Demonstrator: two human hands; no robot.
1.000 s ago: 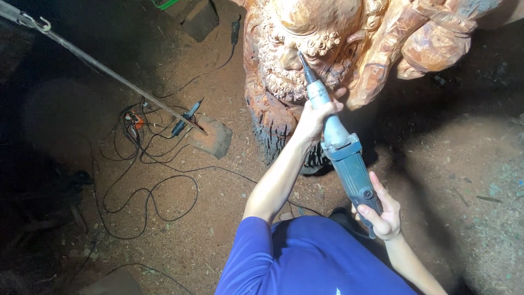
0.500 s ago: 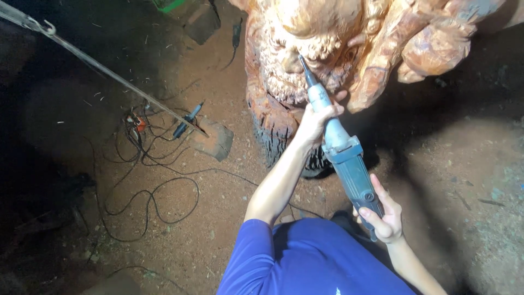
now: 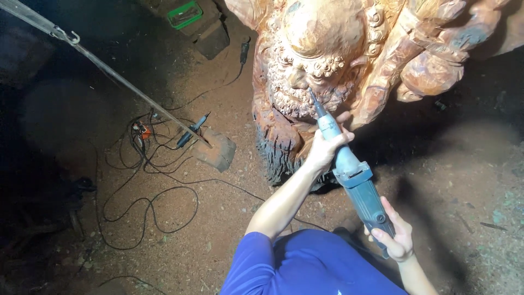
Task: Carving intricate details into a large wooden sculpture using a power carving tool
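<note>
Die grinder (image 3: 349, 169), a long blue-grey power tool, slants up from lower right, its thin bit touching the carved beard of the reddish wooden sculpture (image 3: 327, 60) that stands on the dusty earth floor (image 3: 218, 229). Gripping its narrow neck just below the bit is the left hand (image 3: 326, 148), fingers wrapped closed, while the right hand (image 3: 397, 236) is closed around the rear of the body. Left of the carving lie tangled black cables (image 3: 147, 191), a smaller tool (image 3: 191, 130) and a flat stone (image 3: 218, 150).
</note>
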